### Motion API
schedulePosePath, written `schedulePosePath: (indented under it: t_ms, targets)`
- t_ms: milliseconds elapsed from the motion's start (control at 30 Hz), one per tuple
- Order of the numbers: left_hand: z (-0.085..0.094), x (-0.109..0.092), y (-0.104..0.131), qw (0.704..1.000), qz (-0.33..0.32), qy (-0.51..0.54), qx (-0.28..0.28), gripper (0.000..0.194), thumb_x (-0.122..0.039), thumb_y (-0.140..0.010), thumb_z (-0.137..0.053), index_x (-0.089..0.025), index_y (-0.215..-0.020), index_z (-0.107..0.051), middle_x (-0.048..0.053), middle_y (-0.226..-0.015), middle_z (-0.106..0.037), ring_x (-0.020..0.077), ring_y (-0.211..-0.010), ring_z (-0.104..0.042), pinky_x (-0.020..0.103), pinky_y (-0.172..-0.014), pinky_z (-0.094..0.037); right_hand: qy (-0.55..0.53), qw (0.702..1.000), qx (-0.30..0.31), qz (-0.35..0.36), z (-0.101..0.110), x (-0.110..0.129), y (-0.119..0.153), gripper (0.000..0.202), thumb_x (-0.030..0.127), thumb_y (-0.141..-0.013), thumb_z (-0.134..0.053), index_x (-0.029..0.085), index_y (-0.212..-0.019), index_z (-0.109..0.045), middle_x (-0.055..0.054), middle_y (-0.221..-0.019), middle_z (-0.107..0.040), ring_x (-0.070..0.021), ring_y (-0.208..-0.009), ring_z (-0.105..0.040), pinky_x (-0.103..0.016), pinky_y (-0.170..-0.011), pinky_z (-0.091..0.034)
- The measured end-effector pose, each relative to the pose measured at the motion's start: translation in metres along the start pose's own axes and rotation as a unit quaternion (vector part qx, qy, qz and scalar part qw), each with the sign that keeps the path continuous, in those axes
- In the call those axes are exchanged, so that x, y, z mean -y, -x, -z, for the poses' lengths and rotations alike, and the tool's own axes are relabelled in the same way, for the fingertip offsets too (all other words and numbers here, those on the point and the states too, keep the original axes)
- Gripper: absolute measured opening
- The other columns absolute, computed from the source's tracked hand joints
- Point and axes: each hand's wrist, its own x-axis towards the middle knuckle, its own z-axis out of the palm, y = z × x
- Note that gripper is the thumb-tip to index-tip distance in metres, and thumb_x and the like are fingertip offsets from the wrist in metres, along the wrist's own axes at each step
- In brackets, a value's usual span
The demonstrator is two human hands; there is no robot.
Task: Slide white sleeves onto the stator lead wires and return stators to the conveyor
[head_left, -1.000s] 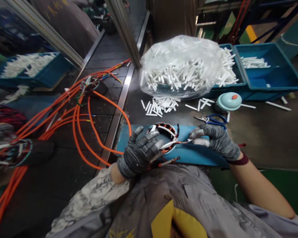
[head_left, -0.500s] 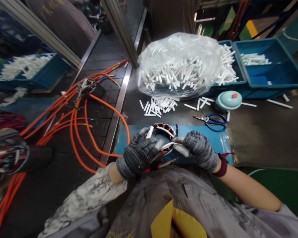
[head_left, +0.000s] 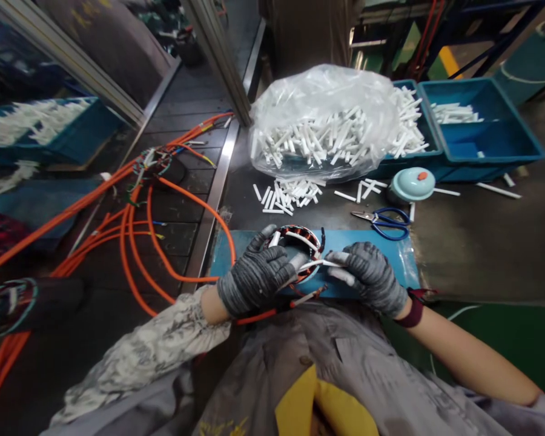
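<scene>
A round motor stator (head_left: 317, 238) with orange-and-black windings sits on the blue mat (head_left: 254, 239) in front of me. My left hand (head_left: 257, 275), in a grey striped glove, is closed on the stator's left and near side, covering part of it. A short white sleeve (head_left: 275, 238) stands up beside its fingertips. My right hand (head_left: 372, 275), gloved alike, pinches the right end of a thin white sleeve (head_left: 329, 263) that reaches across the ring's near right edge to my left fingers. Below the hands, an orange cable (head_left: 257, 317) runs to stripped wire ends (head_left: 313, 295).
Loose white sleeves (head_left: 295, 194) lie behind the mat, near blue-handled scissors (head_left: 388, 223) and a light-blue lidded pot (head_left: 411, 184). A plastic bag (head_left: 322, 115) of sleeves and blue bins (head_left: 490, 151) stand behind. Left, orange cables (head_left: 127, 242) and another stator (head_left: 152, 162) lie on the conveyor (head_left: 181, 224).
My right hand has drawn slightly away from the ring, and more of the thin white sleeve shows between the hands. A co-worker's gloved hand at far left has gone from view.
</scene>
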Motion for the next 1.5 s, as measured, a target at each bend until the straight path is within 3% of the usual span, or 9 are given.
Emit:
schedulePosePath:
  t_ms: [300,433,567,667,800,967,1200,1367,1500]
  targets:
    - [-0.004,-0.003,-0.003,1.000,0.009,-0.026,0.012,0.028,-0.016,-0.099,-0.046,-0.014,-0.117,-0.068,0.005,-0.095,-0.075,0.0199,-0.094,-0.069,0.061,-0.124,-0.032,-0.149,0.964,0.212,-0.063,0.000,0.012,-0.035,0.060,0.040,-0.111,-0.025,0.016,-0.083,-0.072,0.006,-0.046,-0.052,-0.0092,-0.040,-0.045,-0.020,-0.053,-0.048]
    - [0.003,-0.016,0.004,0.995,0.066,-0.074,-0.030,0.031,-0.020,-0.099,-0.055,-0.017,-0.130,-0.062,0.006,-0.118,-0.075,0.0228,-0.117,-0.065,0.056,-0.127,-0.028,-0.035,0.993,0.099,-0.044,0.011,0.010,-0.027,0.037,0.040,-0.107,-0.042,0.020,-0.103,-0.074,-0.008,-0.087,-0.075,-0.0194,-0.075,-0.068,-0.035,-0.076,-0.055]
    - [0.021,-0.039,0.025,0.991,0.111,-0.031,-0.075,0.044,-0.044,-0.099,-0.058,-0.018,-0.135,-0.059,0.011,-0.118,-0.074,0.0263,-0.112,-0.067,0.044,-0.099,-0.053,0.150,0.982,-0.067,0.091,0.022,0.019,-0.004,0.032,0.041,-0.104,-0.054,0.017,-0.114,-0.072,-0.014,-0.100,-0.075,-0.0271,-0.093,-0.067,-0.041,-0.082,-0.051]
    - [0.023,-0.055,0.038,0.992,0.100,-0.067,-0.042,0.037,-0.039,-0.097,-0.062,-0.021,-0.129,-0.063,0.006,-0.108,-0.077,0.0224,-0.091,-0.070,0.039,-0.077,-0.052,0.196,0.957,-0.027,0.210,0.017,0.037,0.004,0.037,0.044,-0.106,-0.049,0.015,-0.117,-0.070,-0.012,-0.095,-0.075,-0.0246,-0.087,-0.063,-0.038,-0.077,-0.047]
    - [0.012,-0.062,0.038,0.987,0.075,-0.137,-0.047,0.023,-0.022,-0.093,-0.068,-0.020,-0.116,-0.067,0.000,-0.088,-0.076,0.0171,-0.080,-0.068,0.035,-0.074,-0.048,0.270,0.939,0.000,0.214,0.002,0.054,0.004,0.026,0.035,-0.104,-0.054,0.018,-0.101,-0.074,-0.006,-0.084,-0.073,-0.0207,-0.075,-0.057,-0.037,-0.074,-0.038]
    - [0.001,-0.058,0.029,0.990,0.066,-0.125,-0.023,0.019,-0.017,-0.097,-0.059,-0.020,-0.114,-0.067,0.002,-0.092,-0.075,0.0170,-0.082,-0.066,0.034,-0.072,-0.046,0.202,0.969,0.007,0.140,-0.010,0.048,0.016,0.046,0.042,-0.106,-0.048,0.021,-0.068,-0.062,-0.003,-0.064,-0.060,-0.0186,-0.065,-0.050,-0.037,-0.066,-0.033]
    - [-0.008,-0.058,0.024,0.993,0.037,-0.105,-0.048,0.024,-0.010,-0.101,-0.046,-0.020,-0.113,-0.064,-0.001,-0.090,-0.073,0.0157,-0.079,-0.064,0.035,-0.076,-0.047,-0.092,0.986,0.132,-0.032,-0.006,0.026,0.023,0.046,0.051,-0.106,-0.046,0.022,-0.076,-0.065,-0.001,-0.070,-0.065,-0.0150,-0.065,-0.056,-0.032,-0.066,-0.049]
    - [-0.013,-0.055,0.027,0.994,0.048,-0.068,-0.076,0.027,-0.010,-0.092,-0.063,-0.019,-0.118,-0.063,0.000,-0.089,-0.073,0.0161,-0.081,-0.067,0.033,-0.073,-0.049,0.015,0.993,0.080,-0.087,0.039,-0.011,0.007,0.048,0.055,-0.106,-0.043,0.023,-0.086,-0.073,-0.003,-0.077,-0.071,-0.0169,-0.069,-0.064,-0.031,-0.070,-0.055]
    - [-0.018,-0.055,0.030,0.992,0.056,-0.065,-0.089,0.028,-0.012,-0.089,-0.067,-0.019,-0.116,-0.066,0.001,-0.089,-0.074,0.0167,-0.080,-0.067,0.035,-0.071,-0.049,0.200,0.965,-0.018,-0.170,0.050,-0.053,-0.025,0.040,0.045,-0.098,-0.056,0.016,-0.120,-0.073,-0.016,-0.115,-0.073,-0.0320,-0.105,-0.067,-0.049,-0.097,-0.052]
